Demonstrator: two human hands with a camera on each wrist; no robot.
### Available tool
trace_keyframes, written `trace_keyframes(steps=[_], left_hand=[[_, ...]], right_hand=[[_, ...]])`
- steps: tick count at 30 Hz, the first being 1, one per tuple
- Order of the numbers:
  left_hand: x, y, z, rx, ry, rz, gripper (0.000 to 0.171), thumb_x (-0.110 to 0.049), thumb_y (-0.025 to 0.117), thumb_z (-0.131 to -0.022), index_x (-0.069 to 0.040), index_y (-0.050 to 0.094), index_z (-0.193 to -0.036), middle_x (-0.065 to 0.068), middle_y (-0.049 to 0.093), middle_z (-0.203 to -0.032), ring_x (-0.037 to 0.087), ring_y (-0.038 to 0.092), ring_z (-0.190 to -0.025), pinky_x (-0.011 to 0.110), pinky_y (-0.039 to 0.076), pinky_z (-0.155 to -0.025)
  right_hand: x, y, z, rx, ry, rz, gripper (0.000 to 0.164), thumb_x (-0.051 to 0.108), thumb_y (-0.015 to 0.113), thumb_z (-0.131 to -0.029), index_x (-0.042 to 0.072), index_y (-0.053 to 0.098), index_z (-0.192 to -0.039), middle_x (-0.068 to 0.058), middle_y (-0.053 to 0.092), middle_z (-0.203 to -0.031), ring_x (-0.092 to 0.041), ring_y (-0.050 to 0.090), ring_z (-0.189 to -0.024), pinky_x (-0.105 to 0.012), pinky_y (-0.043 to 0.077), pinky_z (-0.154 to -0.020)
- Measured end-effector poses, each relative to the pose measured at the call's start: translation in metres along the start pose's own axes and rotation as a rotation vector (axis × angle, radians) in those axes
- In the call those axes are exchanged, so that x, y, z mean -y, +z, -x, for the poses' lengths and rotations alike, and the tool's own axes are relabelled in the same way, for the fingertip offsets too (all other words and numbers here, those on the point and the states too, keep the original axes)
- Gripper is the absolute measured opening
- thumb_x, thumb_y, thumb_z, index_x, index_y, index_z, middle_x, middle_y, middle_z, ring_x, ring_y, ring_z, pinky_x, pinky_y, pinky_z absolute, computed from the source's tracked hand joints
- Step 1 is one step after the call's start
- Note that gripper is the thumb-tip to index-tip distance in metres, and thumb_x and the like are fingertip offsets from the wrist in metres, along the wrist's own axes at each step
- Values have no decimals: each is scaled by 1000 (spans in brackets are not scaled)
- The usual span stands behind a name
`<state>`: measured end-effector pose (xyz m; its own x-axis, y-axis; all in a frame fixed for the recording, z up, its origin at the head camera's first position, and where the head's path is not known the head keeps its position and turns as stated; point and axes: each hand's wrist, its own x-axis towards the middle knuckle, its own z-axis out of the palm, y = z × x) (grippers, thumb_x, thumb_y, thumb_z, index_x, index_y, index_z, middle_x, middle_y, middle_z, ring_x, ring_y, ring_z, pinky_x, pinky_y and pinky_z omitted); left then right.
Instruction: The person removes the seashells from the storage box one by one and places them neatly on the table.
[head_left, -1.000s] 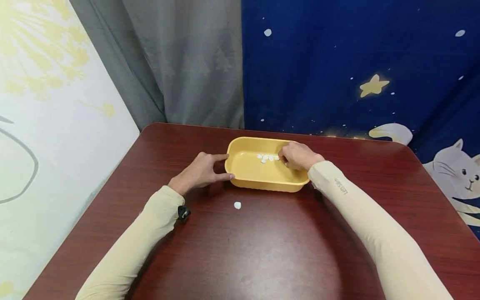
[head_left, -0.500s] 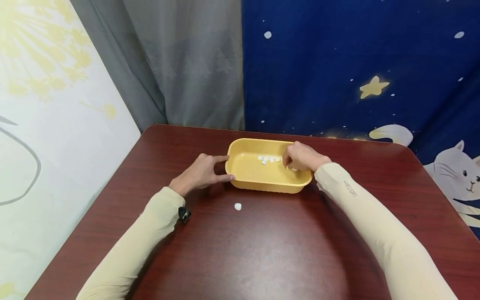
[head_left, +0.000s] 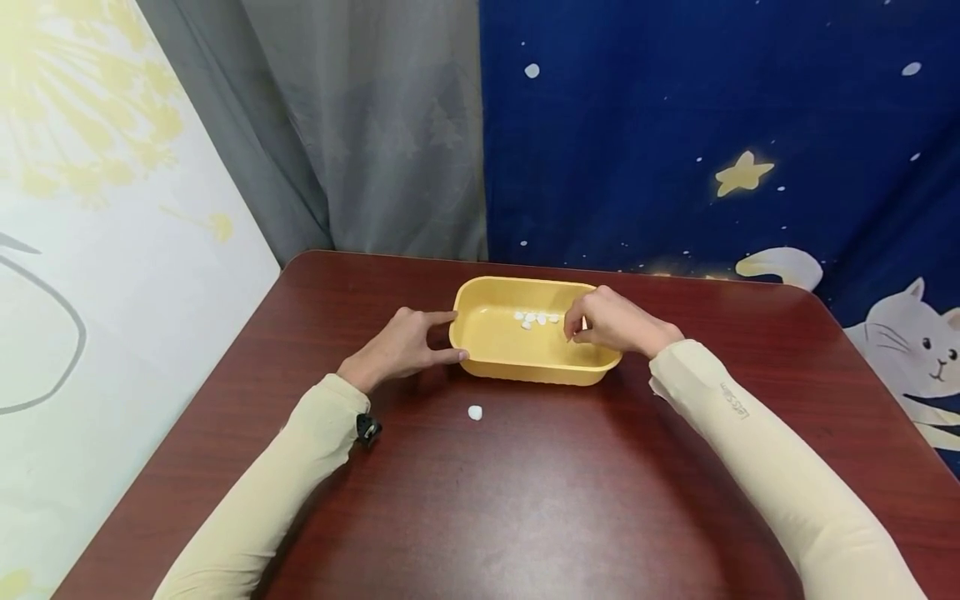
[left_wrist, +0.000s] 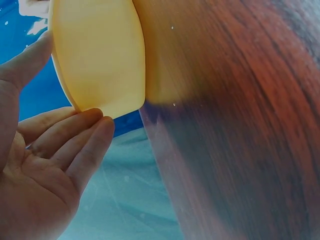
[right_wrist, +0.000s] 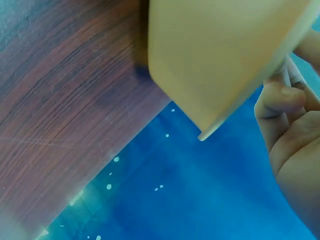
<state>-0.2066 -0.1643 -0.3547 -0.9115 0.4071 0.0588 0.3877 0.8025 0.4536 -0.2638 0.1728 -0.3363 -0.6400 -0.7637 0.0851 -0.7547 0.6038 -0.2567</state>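
Note:
A yellow oblong plastic basin [head_left: 517, 346] stands on the table. Several small white pebble-like pieces [head_left: 527, 326] lie inside it near the middle. My left hand [head_left: 401, 346] touches the basin's left end with spread, fairly straight thumb and fingers; in the left wrist view its fingertips [left_wrist: 102, 119] meet the outer wall. Over the basin's right end, my right hand [head_left: 618, 321] has curled fingers, with a bit of white showing between thumb and fingers. In the right wrist view the basin wall [right_wrist: 210, 55] hides its fingertips.
One more white piece [head_left: 476, 412] lies on the dark red wooden table [head_left: 540, 500], in front of the basin. Grey and blue curtains [head_left: 637, 150] hang behind the table's far edge. A white patterned wall [head_left: 112, 292] stands on the left.
My right hand has shifted slightly to the right and up within the basin, and its fingers have come more into view. The left hand and the basin stay nearly still.

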Motion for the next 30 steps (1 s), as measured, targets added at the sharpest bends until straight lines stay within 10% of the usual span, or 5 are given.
trace_keyframes(steps=[9,30], left_hand=[[2,-1,-1,4,-12,1,75,-52,77,-84,-9,58,-142,13,67,-134,24,67,-113,44,52,-103],[-2,1,0,16,-25,5,75,-52,77,-85,-10,56,-144,15,73,-120,27,65,-103,44,53,-103]], right_hand=[[18,-3,11,-67,-14,-153,10,5,77,-85,14,80,-84,5,76,-81,-3,64,-65,-20,53,-62],[52,13,18,-274,-165,-115,11,12,83,-81,20,75,-79,10,72,-78,2,58,-63,-22,52,-60]])
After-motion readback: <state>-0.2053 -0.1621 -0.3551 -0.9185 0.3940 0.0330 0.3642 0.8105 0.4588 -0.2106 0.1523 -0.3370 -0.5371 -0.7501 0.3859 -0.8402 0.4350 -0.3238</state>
